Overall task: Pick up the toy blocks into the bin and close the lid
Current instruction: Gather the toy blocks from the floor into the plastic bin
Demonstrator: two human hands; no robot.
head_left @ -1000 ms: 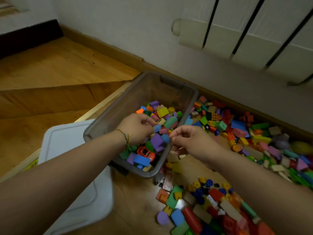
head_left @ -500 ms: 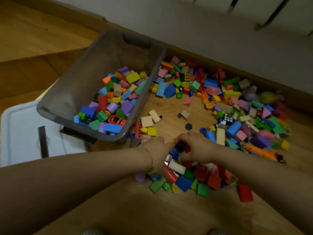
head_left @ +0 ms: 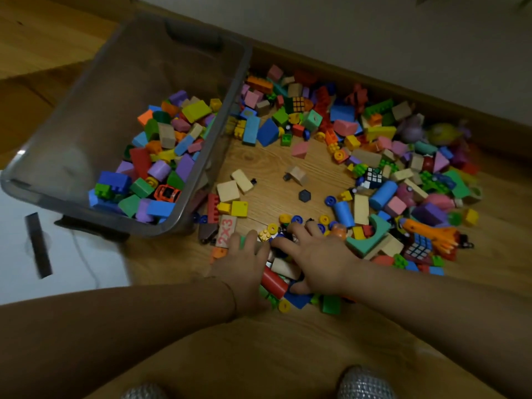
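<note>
A grey translucent bin [head_left: 233,116] stands on the wooden floor at the left, with a heap of coloured toy blocks [head_left: 161,156] in its near end. Many more loose blocks [head_left: 374,156] lie scattered to its right, up to the wall. My left hand [head_left: 244,263] lies on the near pile, its fingers curled over small blocks, a green one showing between them. Beside it, my right hand [head_left: 316,254] spreads its fingers flat across the same pile. A red cylinder block [head_left: 273,280] lies between the two hands. The white lid [head_left: 66,260] lies on the floor, partly under the bin.
A skirting board and white wall [head_left: 374,38] close off the far side. Small puzzle cubes [head_left: 374,177] and an orange toy [head_left: 431,234] lie among the blocks on the right. A patch of bare floor [head_left: 273,165] shows inside the ring of blocks.
Both hands came out of the bin and down to the near pile. Since half a second ago they have spread wider over the blocks, and the view has closed in.
</note>
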